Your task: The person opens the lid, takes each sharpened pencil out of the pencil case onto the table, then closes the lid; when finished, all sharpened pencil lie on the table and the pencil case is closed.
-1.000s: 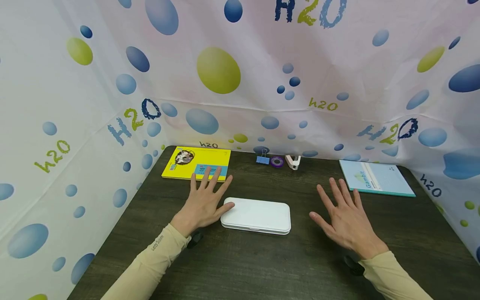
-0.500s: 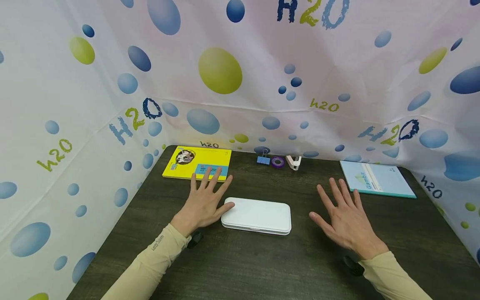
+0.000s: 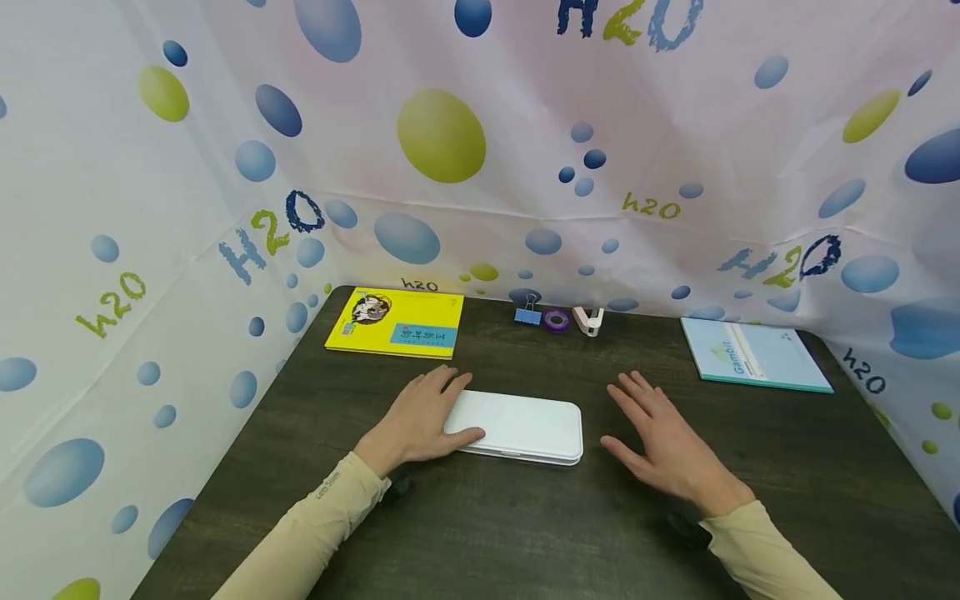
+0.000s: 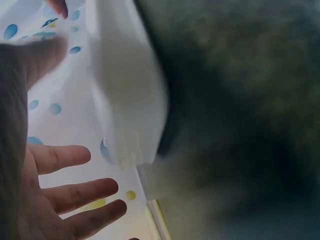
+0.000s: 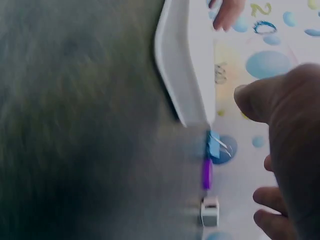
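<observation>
A flat white case, closed (image 3: 525, 423), lies in the middle of the dark table. My left hand (image 3: 420, 418) is over its left end, with the thumb overlapping the case's front left corner in the head view. In the left wrist view, the fingers (image 4: 85, 187) spread loosely beside the white case (image 4: 127, 95), with a gap showing. To the right of the case is my right hand (image 3: 675, 450), its fingers loosely extended and holding nothing. The right wrist view shows its thumb (image 5: 257, 102) apart from the case.
A yellow book (image 3: 420, 312) lies at the back left, a light blue notebook (image 3: 772, 358) at the back right. Between them, along the patterned backdrop (image 3: 510, 192), sit a blue binder clip (image 3: 528, 317), a purple ring-shaped item (image 3: 556, 320) and a small white stapler-like tool (image 3: 588, 322).
Both hands have left their spread-finger pose. The left has come back and right over the case's end; the right has shifted slightly left towards the case. The case stays put.
</observation>
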Tool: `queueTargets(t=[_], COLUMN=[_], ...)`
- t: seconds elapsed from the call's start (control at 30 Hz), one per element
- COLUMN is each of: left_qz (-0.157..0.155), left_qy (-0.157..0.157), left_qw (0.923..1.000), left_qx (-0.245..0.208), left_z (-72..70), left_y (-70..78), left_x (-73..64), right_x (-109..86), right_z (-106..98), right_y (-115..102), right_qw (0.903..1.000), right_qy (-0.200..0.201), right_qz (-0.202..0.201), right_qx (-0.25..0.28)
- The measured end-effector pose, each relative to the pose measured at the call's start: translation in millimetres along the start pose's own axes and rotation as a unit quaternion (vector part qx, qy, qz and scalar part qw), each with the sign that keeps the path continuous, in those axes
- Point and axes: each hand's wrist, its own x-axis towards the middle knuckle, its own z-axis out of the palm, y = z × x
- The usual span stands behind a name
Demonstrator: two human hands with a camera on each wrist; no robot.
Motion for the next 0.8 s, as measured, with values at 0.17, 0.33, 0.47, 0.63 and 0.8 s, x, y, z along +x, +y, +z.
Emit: queueTargets(t=[0.17,0.33,0.47,0.63,0.8], left_qz=[-0.009,-0.006,-0.003,0.002,0.003], left_qy=[-0.014,-0.006,0.002,0.004,0.003], left_qw=[0.9998,0.9998,0.9998,0.9995,0.9992], left_qx=[-0.011,-0.015,-0.018,-0.032,-0.039], left_z=[10.2,15.6,17.2,18.4,19.1], left_y=[1.9,2.4,3.2,4.2,3.9], left_x=[0.2,-0.4,-1.1,-1.8,-1.1], right_x=[9.8,16.6,20.2,24.2,28.6], right_z=[13.8,20.6,23.6,29.4,37.1], right_y=[-13.7,-24.4,-30.3,-36.2,-41.4], right_qw=[0.999,0.9984,0.9982,0.9975,0.9966], right_qy=[-0.012,-0.029,-0.034,-0.04,-0.045], right_qz=[-0.036,-0.036,-0.034,-0.04,-0.048], right_qx=[0.024,0.032,0.036,0.041,0.05])
